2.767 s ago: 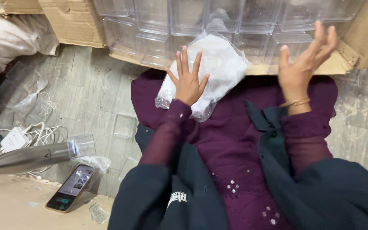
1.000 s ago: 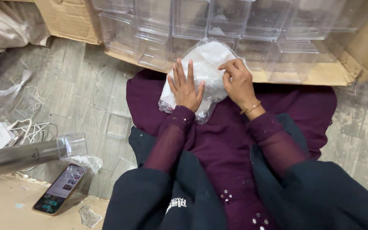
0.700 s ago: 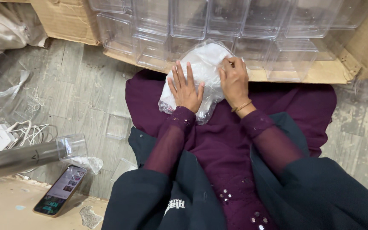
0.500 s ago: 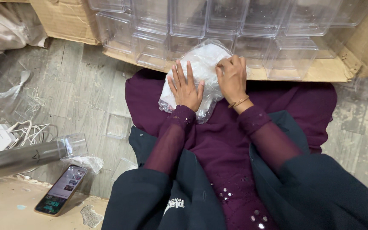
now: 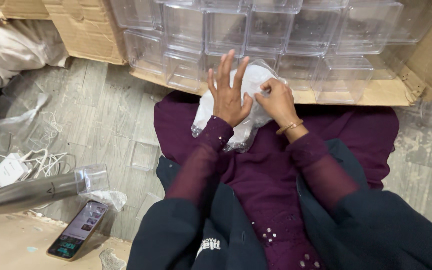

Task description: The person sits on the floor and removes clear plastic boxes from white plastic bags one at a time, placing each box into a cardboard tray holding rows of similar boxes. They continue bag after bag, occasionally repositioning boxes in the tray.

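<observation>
Since half a second ago the left hand (image 5: 227, 93) has lifted its fingers: they lay flat on the plastic bag (image 5: 246, 102) then, and now they fan out wide and point up toward the boxes, with only the palm and heel resting on the bag. The right hand (image 5: 276, 98) has stayed on the bag's right side; its fingers are curled in, with thumb and forefinger pinching the plastic near the top. A thin gold bangle (image 5: 289, 127) sits at that wrist. The bag, clear with white filling, lies on the purple cloth (image 5: 271, 175) over the person's lap, its top against the cardboard edge (image 5: 376, 95) that carries the rows of clear plastic boxes (image 5: 226, 30). On the floor at the left lie a phone (image 5: 78, 236) and white cables (image 5: 41, 162).
</observation>
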